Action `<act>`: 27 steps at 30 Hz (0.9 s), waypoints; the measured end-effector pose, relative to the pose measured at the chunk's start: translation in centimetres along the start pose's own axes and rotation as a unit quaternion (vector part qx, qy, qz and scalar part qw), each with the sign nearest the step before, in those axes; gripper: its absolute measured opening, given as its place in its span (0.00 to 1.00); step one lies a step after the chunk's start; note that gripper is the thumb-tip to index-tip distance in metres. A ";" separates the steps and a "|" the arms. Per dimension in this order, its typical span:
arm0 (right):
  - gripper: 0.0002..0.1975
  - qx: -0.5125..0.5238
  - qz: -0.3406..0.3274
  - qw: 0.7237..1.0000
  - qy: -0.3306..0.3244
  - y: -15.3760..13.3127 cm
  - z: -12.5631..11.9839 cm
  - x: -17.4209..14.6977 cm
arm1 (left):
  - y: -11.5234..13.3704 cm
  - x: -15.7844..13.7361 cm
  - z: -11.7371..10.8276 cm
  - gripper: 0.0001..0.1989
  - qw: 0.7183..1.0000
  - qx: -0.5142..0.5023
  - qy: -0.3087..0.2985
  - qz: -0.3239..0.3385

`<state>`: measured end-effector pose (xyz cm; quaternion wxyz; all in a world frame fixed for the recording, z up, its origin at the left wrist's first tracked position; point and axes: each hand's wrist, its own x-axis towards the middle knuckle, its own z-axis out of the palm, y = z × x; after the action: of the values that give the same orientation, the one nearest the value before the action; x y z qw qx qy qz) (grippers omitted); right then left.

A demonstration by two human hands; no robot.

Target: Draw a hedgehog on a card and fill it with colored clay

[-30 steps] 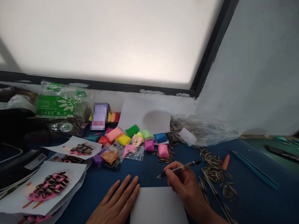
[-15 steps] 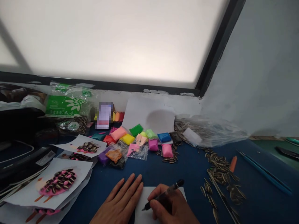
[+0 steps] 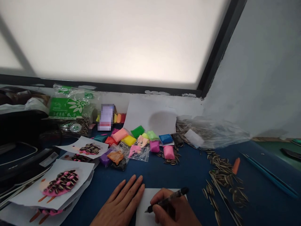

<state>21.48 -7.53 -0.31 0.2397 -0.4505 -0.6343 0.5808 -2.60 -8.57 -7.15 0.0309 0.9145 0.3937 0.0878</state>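
Note:
A black pen point(image 3: 172, 198) is pinched in my right hand point(image 3: 177, 208), its tip on or just over a white sheet of paper point(image 3: 142, 208) at the bottom of the view. My left hand point(image 3: 124, 201) lies flat with fingers stretched out, across the sheet's left edge and the dark blue table. Any marks on the paper are too faint or hidden to make out. Right of the hands lie loose sunflower seeds point(image 3: 221, 172) and a thin metal tool point(image 3: 224, 197).
Colourful soft clay packets point(image 3: 129, 140) lie ahead. Paper sheets with pink clay and seed figures point(image 3: 62, 185) are stacked at left. A green seed bag point(image 3: 67, 108) stands behind them. Blue tweezers point(image 3: 268, 174), an orange stick point(image 3: 236, 165) and a clear bag of seeds point(image 3: 209, 131) are on the right.
The pen and my right hand have shifted slightly right, and the pen leans a little lower. My left hand stays in place. The view has turned very slightly.

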 end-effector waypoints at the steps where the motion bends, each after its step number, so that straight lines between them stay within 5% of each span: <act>1: 0.19 -0.003 0.000 1.000 0.001 0.0 0.0 0.0 | 0.1 0.0 -0.2 0.50 1.000 -0.008 -0.007 -0.002; 9: 0.15 -0.020 -0.004 1.000 -0.007 0.1 0.1 0.1 | 1.5 0.0 -2.3 0.47 0.999 -0.034 -0.001 -0.036; 15: 0.15 -0.013 -0.002 1.000 -0.012 0.2 0.2 0.1 | 0.3 0.1 -1.2 0.52 0.997 -0.064 -0.033 -0.011; 27: 0.13 -0.022 -0.032 0.999 -0.009 0.4 0.3 0.4 | 0.3 0.1 -1.2 0.48 0.998 -0.057 -0.028 -0.021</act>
<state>21.13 -7.35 -0.82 0.2424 -0.4303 -0.6633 0.5623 -2.59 -8.72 -5.92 0.0953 0.9049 0.4062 0.0839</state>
